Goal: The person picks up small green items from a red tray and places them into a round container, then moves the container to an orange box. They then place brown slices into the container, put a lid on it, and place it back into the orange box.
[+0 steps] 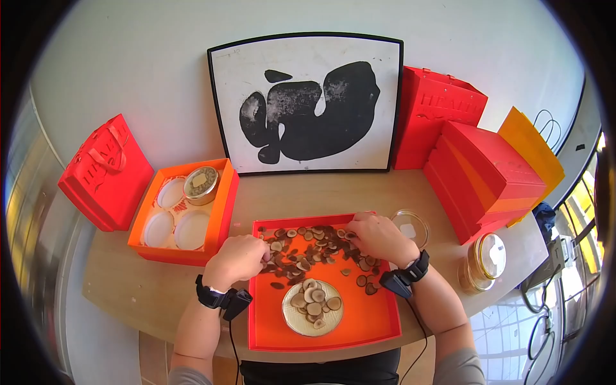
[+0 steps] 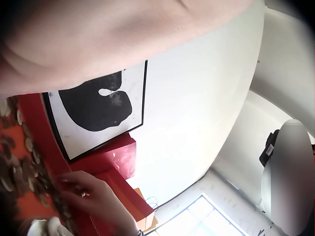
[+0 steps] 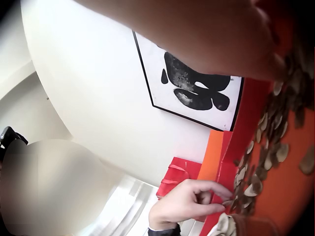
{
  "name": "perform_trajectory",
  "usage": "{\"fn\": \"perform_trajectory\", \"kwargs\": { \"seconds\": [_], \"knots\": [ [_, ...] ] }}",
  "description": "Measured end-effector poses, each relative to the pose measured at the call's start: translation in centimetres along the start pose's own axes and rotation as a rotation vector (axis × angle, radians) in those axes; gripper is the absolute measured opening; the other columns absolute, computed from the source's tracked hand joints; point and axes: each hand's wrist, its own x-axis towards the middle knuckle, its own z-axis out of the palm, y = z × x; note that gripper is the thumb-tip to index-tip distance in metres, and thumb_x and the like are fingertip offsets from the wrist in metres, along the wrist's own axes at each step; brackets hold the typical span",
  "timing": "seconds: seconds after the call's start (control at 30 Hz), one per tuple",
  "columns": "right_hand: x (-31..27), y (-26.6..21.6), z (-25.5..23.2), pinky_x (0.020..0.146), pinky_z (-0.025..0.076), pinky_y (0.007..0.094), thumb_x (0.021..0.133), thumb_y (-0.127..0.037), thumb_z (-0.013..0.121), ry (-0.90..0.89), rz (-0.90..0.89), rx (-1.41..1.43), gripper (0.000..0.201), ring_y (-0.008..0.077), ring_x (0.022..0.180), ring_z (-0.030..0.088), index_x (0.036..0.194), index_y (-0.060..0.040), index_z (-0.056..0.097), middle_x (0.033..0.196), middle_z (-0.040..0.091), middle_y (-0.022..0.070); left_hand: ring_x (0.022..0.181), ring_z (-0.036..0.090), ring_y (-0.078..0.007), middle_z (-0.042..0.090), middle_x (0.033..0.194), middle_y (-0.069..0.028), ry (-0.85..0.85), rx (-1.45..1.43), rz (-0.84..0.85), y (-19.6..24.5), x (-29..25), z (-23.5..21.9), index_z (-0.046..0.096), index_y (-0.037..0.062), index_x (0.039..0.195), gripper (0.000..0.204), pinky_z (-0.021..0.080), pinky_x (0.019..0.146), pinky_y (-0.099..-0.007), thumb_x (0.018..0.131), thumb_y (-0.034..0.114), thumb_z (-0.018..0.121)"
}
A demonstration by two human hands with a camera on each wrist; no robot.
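Note:
A shallow red-orange box tray (image 1: 372, 321) holds many thin dried slices (image 1: 301, 262), brown-edged with pale centres, strewn over its far half. Nearer the front, a round cream dish (image 1: 292, 322) bears a small heap of larger, paler slices (image 1: 314, 299). At the tray's left wall is my left hand (image 1: 240, 258); its thumb and forefinger pinch a slice at the edge of the scatter, as the right wrist view shows. My right hand (image 1: 380, 237) reaches over the far right corner, its bent fingertips down among the slices. Whether it grips one I cannot tell.
An orange box (image 1: 228, 192) with round wells and one filled jar (image 1: 201, 184) stands left, beside a red bag (image 1: 106, 173). A round clear lid (image 1: 410, 228), a lidded jar (image 1: 482, 262), red boxes (image 1: 487, 167) and another bag (image 1: 436, 109) lie right. A framed print (image 1: 308, 102) leans behind.

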Motion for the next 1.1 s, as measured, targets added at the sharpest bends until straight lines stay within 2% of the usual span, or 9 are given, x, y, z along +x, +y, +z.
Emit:
{"fn": "perform_trajectory", "kwargs": {
  "seconds": [0.23,0.3,0.4,0.47,0.57,0.67,0.8,0.9,1.1],
  "knots": [
    [0.5,1.0,1.0,0.080,0.056,0.0456,0.090,-0.013,0.067,-0.018,0.034,-0.002,0.014,0.0363,0.090,0.069,0.097,-0.0037,0.074,0.097,0.070,0.0144,0.077,0.072,-0.0264,0.077,0.088,-0.0109,0.247,-0.129,0.106,1.7,-0.4,-1.9,0.078,0.0075,0.097,0.012,0.057,0.075,-0.0390,0.088,0.013,0.071],
    [0.7,1.0,1.0,0.080,0.056,0.0456,0.090,-0.013,0.066,0.002,0.044,0.007,0.014,0.0362,0.090,0.069,0.095,-0.0036,0.074,0.096,0.071,0.0144,0.073,0.072,-0.0207,0.076,0.084,-0.0104,0.146,-0.487,0.145,3.4,-1.4,-3.6,0.078,0.0052,0.099,0.015,0.055,0.069,-0.0343,0.090,0.015,0.073],
    [0.8,0.5,0.3,0.079,0.056,0.0451,0.091,-0.013,0.065,0.025,0.052,0.032,0.014,0.0354,0.089,0.069,0.095,-0.0038,0.075,0.094,0.072,0.0137,0.075,0.071,-0.0163,0.076,0.085,-0.0096,-0.028,-0.593,0.331,4.2,-2.4,-4.4,0.077,0.0035,0.102,0.017,0.053,0.066,-0.0313,0.091,0.016,0.074],
    [0.8,0.3,0.0,0.078,0.056,0.0444,0.092,-0.014,0.064,0.049,0.013,0.042,0.015,0.0345,0.088,0.069,0.095,-0.0042,0.075,0.094,0.073,0.0127,0.077,0.071,-0.0179,0.076,0.089,-0.0092,-0.064,-0.559,0.327,4.3,-2.5,-4.5,0.077,0.0039,0.106,0.020,0.054,0.067,-0.0311,0.090,0.015,0.075],
    [0.6,-1.8,-1.6,0.078,0.057,0.0427,0.092,-0.013,0.065,0.028,0.001,0.103,0.015,0.0338,0.087,0.070,0.099,-0.0042,0.075,0.096,0.074,0.0119,0.079,0.072,-0.0216,0.076,0.090,-0.0086,0.080,-0.414,0.328,2.3,-1.3,-2.6,0.077,0.0047,0.105,0.023,0.056,0.070,-0.0339,0.087,0.018,0.077],
    [0.0,-4.7,-3.5,0.077,0.057,0.0434,0.093,-0.017,0.065,0.053,-0.174,0.337,0.017,0.0336,0.085,0.071,0.100,-0.0043,0.075,0.093,0.073,0.0136,0.082,0.073,-0.0254,0.076,0.089,-0.0074,0.031,-0.128,0.127,1.2,-0.3,-1.5,0.077,0.0065,0.102,0.025,0.056,0.074,-0.0382,0.083,0.023,0.079],
    [-0.3,-5.9,-4.8,0.079,0.057,0.0424,0.094,-0.017,0.065,-0.200,-0.151,0.502,0.022,0.0323,0.088,0.071,0.109,-0.0045,0.074,0.097,0.072,0.0144,0.084,0.073,-0.0265,0.076,0.088,-0.0060,-0.067,-0.031,0.035,1.0,0.5,-0.8,0.077,0.0092,0.099,0.026,0.057,0.077,-0.0404,0.078,0.025,0.080],
    [0.0,-2.9,-2.0,0.080,0.058,0.0423,0.095,-0.019,0.066,-0.046,-0.078,0.112,0.024,0.0318,0.090,0.071,0.113,-0.0058,0.074,0.100,0.069,0.0138,0.084,0.073,-0.0259,0.076,0.087,-0.0051,-0.068,0.016,0.024,0.9,0.6,-0.1,0.077,0.0100,0.099,0.026,0.057,0.076,-0.0400,0.076,0.023,0.080],
    [0.3,0.0,1.4,0.082,0.056,0.0415,0.095,-0.020,0.067,-0.007,-0.016,0.047,0.023,0.0322,0.093,0.069,0.113,-0.0074,0.075,0.107,0.067,0.0119,0.084,0.074,-0.0261,0.077,0.088,-0.0056,-0.053,-0.008,0.049,0.4,0.5,0.0,0.078,0.0103,0.099,0.023,0.058,0.078,-0.0404,0.077,0.017,0.075]
  ]
}}
